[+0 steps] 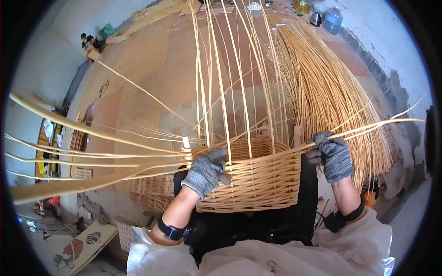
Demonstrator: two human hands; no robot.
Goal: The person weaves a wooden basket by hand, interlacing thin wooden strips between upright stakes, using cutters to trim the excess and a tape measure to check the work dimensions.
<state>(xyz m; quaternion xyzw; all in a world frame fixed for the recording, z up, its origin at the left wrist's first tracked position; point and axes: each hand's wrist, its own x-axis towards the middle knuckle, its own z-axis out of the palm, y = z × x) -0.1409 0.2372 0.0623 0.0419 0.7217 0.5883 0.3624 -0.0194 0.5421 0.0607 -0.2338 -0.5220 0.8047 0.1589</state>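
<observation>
A rectangular wicker basket [258,184], partly woven, rests on my lap with long upright willow rods [218,69] rising from its walls. My left hand [207,172], in a grey knit glove, presses on the near wall's top edge by the left corner, thumb on the near side and fingers curled over. My right hand [330,156], gloved alike, grips a pale willow rod [375,126] past the right corner. That rod runs along the basket's top edge. More rods [110,156] stick out to the left from the corner post [186,145].
A big bundle of willow rods [327,87] lies on the floor at the right. A blue water jug [332,20] and a kettle [316,19] stand at the far right. Another person [90,42] sits at the far left. A painted board [85,248] leans lower left.
</observation>
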